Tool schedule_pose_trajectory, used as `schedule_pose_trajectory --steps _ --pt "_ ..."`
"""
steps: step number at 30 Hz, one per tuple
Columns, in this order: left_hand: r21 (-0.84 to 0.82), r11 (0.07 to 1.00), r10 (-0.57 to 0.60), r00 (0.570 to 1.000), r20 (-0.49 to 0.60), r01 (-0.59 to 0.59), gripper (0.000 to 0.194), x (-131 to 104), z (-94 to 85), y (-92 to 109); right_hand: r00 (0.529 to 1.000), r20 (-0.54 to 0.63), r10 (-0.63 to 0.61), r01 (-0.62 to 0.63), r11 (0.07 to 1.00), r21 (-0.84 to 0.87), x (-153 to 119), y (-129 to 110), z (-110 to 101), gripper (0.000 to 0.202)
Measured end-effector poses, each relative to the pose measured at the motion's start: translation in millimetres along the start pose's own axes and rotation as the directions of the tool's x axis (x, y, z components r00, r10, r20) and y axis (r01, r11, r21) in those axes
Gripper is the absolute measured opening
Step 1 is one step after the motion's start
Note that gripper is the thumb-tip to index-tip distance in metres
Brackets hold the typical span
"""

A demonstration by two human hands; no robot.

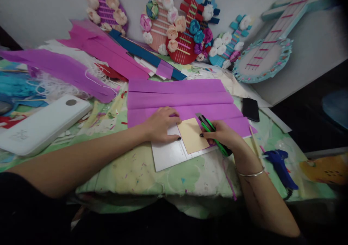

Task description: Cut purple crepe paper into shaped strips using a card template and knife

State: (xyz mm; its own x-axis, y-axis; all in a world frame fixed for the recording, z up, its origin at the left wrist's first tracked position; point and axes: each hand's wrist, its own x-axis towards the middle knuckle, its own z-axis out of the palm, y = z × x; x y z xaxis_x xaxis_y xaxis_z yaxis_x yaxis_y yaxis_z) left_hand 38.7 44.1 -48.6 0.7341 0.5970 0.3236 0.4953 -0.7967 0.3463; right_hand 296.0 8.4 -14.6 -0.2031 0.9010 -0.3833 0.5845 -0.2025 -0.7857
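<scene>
The right hand is closed around a green-and-black plastic utility knife, blade pointing forward. The left hand lies with thumb and fingers apart, clasping nothing, at the left edge of a pale-yellow rectangular card. The card overlies a glossy white flat sheet and creased purple paper. A blue glue gun lies to the right.

The right hand hides part of the green cutter; the top edge crops the purple guitar.
</scene>
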Motion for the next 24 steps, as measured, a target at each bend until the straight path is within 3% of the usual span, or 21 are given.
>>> schedule_pose_trajectory --steps 24 --pt "0.006 1.000 -0.012 1.000 0.001 0.012 0.049 0.2 -0.6 0.9 1.000 -0.008 0.019 -0.019 1.000 -0.002 -0.6 -1.8 1.2 0.016"
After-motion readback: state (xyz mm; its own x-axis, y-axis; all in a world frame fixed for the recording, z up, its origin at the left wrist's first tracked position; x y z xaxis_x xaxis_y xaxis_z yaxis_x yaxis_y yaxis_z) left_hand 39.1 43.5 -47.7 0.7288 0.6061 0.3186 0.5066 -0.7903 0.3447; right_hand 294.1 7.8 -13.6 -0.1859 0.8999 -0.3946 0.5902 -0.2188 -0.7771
